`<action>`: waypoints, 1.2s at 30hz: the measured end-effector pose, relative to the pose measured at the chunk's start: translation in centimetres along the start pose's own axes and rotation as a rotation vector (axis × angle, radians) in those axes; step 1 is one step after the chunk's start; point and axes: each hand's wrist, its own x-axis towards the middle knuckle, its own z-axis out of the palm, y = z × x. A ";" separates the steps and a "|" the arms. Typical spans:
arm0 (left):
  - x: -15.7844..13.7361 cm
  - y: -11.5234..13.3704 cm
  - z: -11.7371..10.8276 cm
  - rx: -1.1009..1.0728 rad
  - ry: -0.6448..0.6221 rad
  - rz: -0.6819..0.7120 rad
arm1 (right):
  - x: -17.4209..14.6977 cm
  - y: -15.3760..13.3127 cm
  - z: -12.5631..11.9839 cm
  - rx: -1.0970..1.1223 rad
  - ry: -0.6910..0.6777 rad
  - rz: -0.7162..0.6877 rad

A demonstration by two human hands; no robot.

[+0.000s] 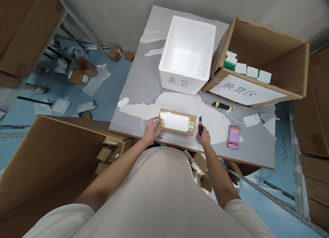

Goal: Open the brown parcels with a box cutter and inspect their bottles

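A small cardboard box (177, 122) with a white label and clear tape at both ends lies flat near the table's front edge. My left hand (152, 129) grips its left end, thumb on the near side and fingers at the far corner. To the right of the box, my right hand (204, 135) is closed around a red and black utility knife (200, 127), which points away from me and is apart from the box. Another utility knife, black and yellow (222, 106), rests on the table farther right.
A white foam box (177, 81) with handwriting stands behind the small box. Beside it is a large labelled carton (221, 75) holding several white and green packs (252, 72). A pixelated pink object (233, 137) lies at right. A big open carton (51, 155) stands left of the table (136, 83).
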 end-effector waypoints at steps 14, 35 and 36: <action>-0.8 0.5 3.7 0.118 0.037 0.352 | -5.1 -14.6 -8.6 -0.609 -0.225 -1.042; -0.5 0.4 3.5 0.050 -0.098 0.182 | -6.5 -13.8 -10.2 -1.060 -0.136 -0.979; -0.5 0.4 3.5 0.051 -0.099 0.180 | -6.4 -12.9 -10.9 -1.062 -0.134 -0.956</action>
